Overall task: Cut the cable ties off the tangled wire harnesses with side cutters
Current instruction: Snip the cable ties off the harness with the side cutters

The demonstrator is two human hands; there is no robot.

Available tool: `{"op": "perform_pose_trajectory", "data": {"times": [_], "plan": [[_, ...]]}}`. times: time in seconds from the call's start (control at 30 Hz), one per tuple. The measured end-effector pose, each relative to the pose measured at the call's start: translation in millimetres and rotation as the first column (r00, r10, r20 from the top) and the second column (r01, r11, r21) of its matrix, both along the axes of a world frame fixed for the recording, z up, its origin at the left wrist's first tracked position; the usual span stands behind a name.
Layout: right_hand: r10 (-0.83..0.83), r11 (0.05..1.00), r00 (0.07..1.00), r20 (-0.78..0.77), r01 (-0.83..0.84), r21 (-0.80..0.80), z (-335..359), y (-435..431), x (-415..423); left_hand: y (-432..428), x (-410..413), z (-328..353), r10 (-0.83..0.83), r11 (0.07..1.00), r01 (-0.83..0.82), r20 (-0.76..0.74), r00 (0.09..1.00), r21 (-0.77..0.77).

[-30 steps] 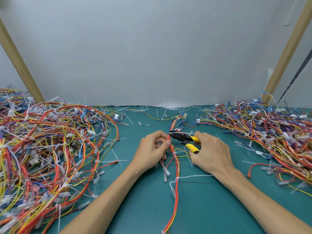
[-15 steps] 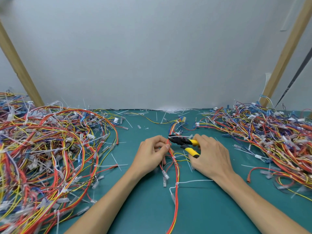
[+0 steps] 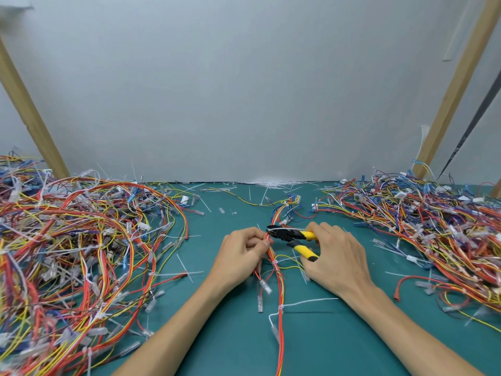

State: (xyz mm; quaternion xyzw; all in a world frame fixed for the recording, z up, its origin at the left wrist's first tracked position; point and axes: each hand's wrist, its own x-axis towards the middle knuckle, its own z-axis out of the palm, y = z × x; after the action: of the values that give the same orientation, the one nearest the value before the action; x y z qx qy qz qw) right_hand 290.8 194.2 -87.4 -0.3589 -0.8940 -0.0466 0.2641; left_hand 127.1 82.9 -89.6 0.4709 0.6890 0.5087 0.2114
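Observation:
A red, orange and yellow wire harness [image 3: 279, 318] runs down the middle of the green mat. My left hand [image 3: 240, 255] pinches its wires just left of the black jaws of the side cutters [image 3: 294, 237]. My right hand [image 3: 336, 256] grips the cutters' yellow handles, which are spread apart. The jaws sit at the harness, with a white cable tie tail lying across them. Another white cable tie [image 3: 303, 303] wraps the harness lower down, and its tail points right.
A big tangle of harnesses [image 3: 76, 256] covers the left of the green mat [image 3: 222, 332], and another pile [image 3: 428, 226] covers the right. Cut white tie pieces [image 3: 271, 183] lie along the back wall. Wooden struts [image 3: 455, 85] lean at both sides.
The view has shifted slightly. Both hands stay at the same place on the harness, and the cutters' jaws remain at the wires beside my left fingertips.

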Motion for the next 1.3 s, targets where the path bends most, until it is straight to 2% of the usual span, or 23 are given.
{"op": "perform_pose_trajectory", "data": {"times": [0.4,0.67,1.13,1.3], "plan": [[0.007,0.998,0.998,-0.061,-0.003,0.07,-0.7,-0.3,0.1,-0.7,1.0,1.6,-0.008,1.0,0.008,0.006,1.0,-0.003],[-0.016,0.999,1.0,0.007,0.016,-0.037,-1.5,0.3,0.4,-1.1,1.6,2.1,-0.004,1.0,0.004,-0.008,1.0,-0.007],[0.007,1.0,1.0,0.02,-0.006,-0.013,-2.1,2.0,-0.4,-0.7,0.6,1.5,-0.001,1.0,0.001,-0.042,0.999,-0.003],[-0.018,0.999,1.0,0.021,0.019,-0.051,-1.7,0.9,0.3,-0.7,0.5,0.9,-0.005,1.0,0.005,-0.046,0.999,0.0]]}}
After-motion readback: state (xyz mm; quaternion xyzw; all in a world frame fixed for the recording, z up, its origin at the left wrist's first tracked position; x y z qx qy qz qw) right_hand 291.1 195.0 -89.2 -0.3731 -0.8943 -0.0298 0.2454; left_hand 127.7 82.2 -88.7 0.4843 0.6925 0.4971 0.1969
